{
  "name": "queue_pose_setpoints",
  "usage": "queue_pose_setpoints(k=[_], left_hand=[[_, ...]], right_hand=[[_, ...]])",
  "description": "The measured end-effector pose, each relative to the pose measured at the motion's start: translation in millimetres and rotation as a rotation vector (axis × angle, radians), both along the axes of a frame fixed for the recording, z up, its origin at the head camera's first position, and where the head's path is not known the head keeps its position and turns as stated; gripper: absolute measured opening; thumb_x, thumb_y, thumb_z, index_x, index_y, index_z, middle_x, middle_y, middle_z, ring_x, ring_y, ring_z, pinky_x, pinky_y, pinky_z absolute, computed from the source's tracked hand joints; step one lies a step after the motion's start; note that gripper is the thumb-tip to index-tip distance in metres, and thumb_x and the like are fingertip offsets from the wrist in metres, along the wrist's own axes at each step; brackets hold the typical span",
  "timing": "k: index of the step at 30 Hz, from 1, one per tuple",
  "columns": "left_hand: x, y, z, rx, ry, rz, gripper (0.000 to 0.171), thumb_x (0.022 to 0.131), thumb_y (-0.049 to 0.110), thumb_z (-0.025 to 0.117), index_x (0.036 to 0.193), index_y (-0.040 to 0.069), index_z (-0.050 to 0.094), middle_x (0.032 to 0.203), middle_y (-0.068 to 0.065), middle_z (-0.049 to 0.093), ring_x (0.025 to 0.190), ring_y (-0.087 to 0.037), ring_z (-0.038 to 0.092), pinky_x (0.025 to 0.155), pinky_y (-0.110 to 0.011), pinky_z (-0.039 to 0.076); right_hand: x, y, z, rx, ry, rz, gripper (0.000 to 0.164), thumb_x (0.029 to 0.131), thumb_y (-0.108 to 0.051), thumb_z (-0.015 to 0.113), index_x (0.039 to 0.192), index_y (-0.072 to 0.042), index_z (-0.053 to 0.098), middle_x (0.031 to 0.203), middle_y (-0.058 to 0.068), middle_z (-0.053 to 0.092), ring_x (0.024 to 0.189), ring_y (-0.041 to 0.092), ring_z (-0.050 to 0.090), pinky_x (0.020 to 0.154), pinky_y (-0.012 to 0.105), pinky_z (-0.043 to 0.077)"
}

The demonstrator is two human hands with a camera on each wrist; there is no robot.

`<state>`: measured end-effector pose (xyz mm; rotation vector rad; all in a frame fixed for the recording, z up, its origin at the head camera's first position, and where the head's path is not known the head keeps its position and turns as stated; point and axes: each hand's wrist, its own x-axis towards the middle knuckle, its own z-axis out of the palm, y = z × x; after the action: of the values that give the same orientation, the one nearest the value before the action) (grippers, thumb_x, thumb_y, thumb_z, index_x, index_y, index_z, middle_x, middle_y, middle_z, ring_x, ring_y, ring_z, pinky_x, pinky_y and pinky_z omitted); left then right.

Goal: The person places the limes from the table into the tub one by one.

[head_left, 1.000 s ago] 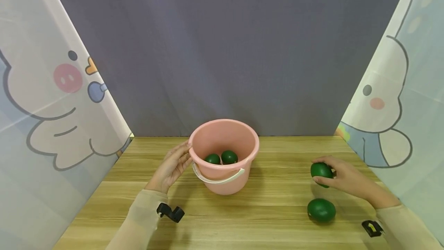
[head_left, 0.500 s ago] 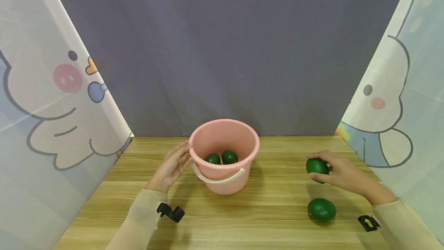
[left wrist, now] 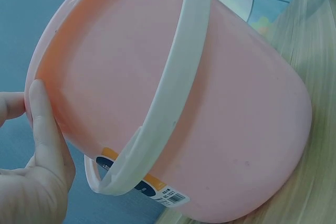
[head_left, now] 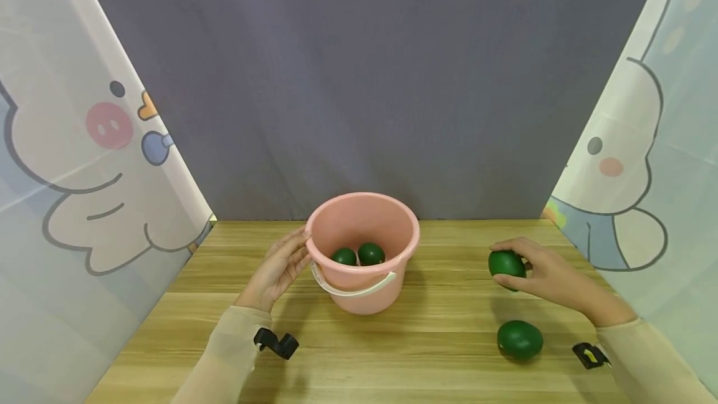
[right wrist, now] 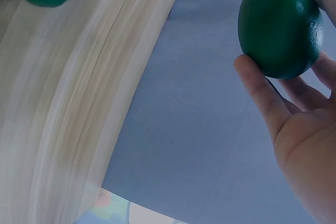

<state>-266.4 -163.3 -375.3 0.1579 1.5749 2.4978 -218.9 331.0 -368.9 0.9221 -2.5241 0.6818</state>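
Note:
A pink bucket with a white handle stands upright mid-table. My left hand pinches its rim at the left; in the left wrist view, the thumb and a finger lie on either side of the rim. Inside the bucket rest two dark green oval fruits. Off to the right, above the table, my right hand holds another smooth dark green oval fruit between thumb and fingers. One more green oval fruit lies on the table in front of that hand.
The wood-grain table ends at a dark grey cloth at the back. Cartoon-printed sheets hang along the left and right sides. Black mounts sit on both wrists.
My right hand has moved a little left and away from me, carrying the green oval fruit. The left hand, the bucket and the fruit on the table have stayed put.

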Motion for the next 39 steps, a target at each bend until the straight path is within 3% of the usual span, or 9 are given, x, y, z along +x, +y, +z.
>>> queue_pose_setpoints(k=[7,20,39], left_hand=[[-0.2,0,0.2,-0.007,-0.003,0.007,0.052,0.105,0.014,0.054,0.152,0.001,0.036,0.120,-0.009,0.052,0.084,-0.006,0.061,0.076,-0.011,0.057],[0.1,0,-0.9,0.008,0.000,0.004,0.051,0.105,0.013,0.053,0.151,0.000,0.035,0.120,-0.010,0.053,0.082,-0.005,0.061,0.074,-0.010,0.057],[-0.3,0,-1.2,0.008,0.004,0.000,0.051,0.105,0.014,0.054,0.151,0.002,0.036,0.116,-0.008,0.056,0.083,-0.006,0.062,0.075,-0.011,0.057]], right_hand=[[-1.5,-6,4.4,0.011,0.054,0.011,0.055,0.077,-0.014,0.089,0.126,-0.013,0.064,0.120,0.006,0.065,0.095,0.008,0.063,0.066,0.024,0.062],[-4.7,-14,10.3,0.015,0.066,0.020,0.055,0.077,-0.014,0.088,0.126,-0.013,0.064,0.121,0.006,0.064,0.094,0.008,0.064,0.069,0.025,0.062],[-6.6,-28,20.3,0.010,0.006,-0.003,0.053,0.083,-0.019,0.085,0.131,-0.016,0.062,0.124,0.007,0.064,0.093,0.013,0.066,0.068,0.026,0.062]])
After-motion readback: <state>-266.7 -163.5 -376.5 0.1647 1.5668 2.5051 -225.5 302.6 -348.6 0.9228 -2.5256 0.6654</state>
